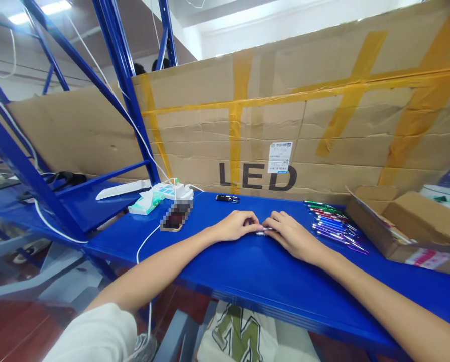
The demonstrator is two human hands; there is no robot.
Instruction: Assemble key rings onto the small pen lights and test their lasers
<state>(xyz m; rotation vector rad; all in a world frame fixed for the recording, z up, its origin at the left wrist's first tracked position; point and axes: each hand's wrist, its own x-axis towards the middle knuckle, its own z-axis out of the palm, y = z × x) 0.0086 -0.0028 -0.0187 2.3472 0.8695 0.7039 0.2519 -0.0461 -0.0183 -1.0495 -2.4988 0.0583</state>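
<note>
Above the middle of the blue table, my left hand (238, 226) and my right hand (291, 235) meet fingertip to fingertip. Between them is a slim silver piece (260, 233), like a part of a pen, mostly hidden by the fingers. My left thumb and forefinger pinch its left end, and my right fingers close over its right end. To the right of my right hand lies a row of pens (334, 224) in green, red, blue and purple.
An open cardboard box (417, 226) stands at the right. Behind the table (232, 271) rises a taped cardboard sheet (202, 136). Black pieces (227, 198) lie at the back. On the left are a phone (176, 216), tissue pack (145, 202), power strip (172, 191) and white cable (144, 246).
</note>
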